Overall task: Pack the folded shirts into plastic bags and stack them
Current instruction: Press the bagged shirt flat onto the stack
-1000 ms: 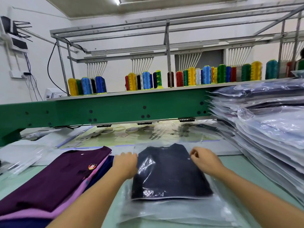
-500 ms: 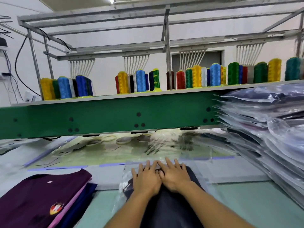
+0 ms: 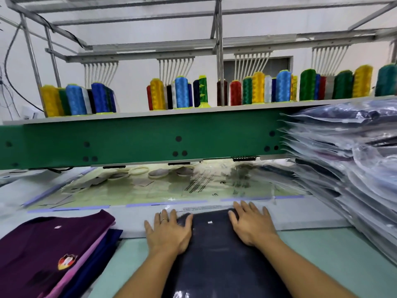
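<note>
At the far left of the pale green bench (image 3: pixel 322 254) lies a pile of folded shirts (image 3: pixel 53 244): a maroon one with a small badge on top, pink and navy edges showing beneath it. Just right of the pile, the person's left grip (image 3: pixel 167 232) lies palm down with fingers spread and straight, a ring on one finger, pressing on the near-left top corner of the dark shirt (image 3: pixel 214 254). That shirt lies flat in the middle of the bench inside a clear plastic bag (image 3: pixel 204 208), whose printed flap reaches past the collar end. The right grip (image 3: pixel 253 227) is likewise flat and spread, pressing the shirt's top right corner. At the far right stands a tall stack of bagged shirts (image 3: pixel 354 168), well apart from the hands. Behind everything runs a green beam (image 3: pixel 150 138) carrying rows of coloured thread cones (image 3: pixel 180 91).
</note>
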`<action>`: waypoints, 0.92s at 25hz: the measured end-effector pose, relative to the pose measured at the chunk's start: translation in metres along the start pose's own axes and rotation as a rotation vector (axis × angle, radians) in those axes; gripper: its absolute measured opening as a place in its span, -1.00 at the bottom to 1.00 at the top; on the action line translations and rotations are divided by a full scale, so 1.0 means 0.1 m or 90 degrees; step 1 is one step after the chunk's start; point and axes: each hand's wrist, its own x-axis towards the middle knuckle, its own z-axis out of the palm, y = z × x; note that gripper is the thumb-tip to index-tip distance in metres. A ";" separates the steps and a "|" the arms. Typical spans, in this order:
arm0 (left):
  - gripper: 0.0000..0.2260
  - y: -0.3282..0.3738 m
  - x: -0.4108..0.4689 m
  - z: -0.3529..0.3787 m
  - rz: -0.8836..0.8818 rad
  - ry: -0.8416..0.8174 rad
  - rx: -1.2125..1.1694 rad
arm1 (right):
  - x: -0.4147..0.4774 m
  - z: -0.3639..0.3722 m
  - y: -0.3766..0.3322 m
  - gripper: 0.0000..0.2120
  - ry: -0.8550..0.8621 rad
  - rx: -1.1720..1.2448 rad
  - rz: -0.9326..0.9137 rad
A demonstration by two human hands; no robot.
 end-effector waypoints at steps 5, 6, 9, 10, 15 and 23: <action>-0.31 -0.12 -0.30 -0.35 0.016 0.045 0.134 | -0.33 -0.37 -0.10 -0.42 0.011 -0.113 0.030; -0.33 -0.10 -0.43 -0.39 0.046 0.067 0.107 | -0.46 -0.42 -0.19 -0.42 0.026 -0.094 -0.006; -0.35 -0.07 -0.92 -0.38 0.088 0.054 0.010 | -0.97 -0.45 -0.46 -0.43 0.006 -0.010 -0.121; -0.33 -0.09 -1.09 -0.34 0.082 0.027 -0.009 | -1.17 -0.40 -0.53 -0.43 -0.014 0.003 -0.148; -0.19 -0.44 -1.69 -0.11 0.054 -0.037 -0.019 | -1.91 -0.10 -0.51 -0.40 -0.074 0.011 -0.202; -0.28 -0.66 -1.94 -0.26 0.013 0.176 -0.030 | -2.03 -0.22 0.10 -0.38 -0.093 -0.001 -0.047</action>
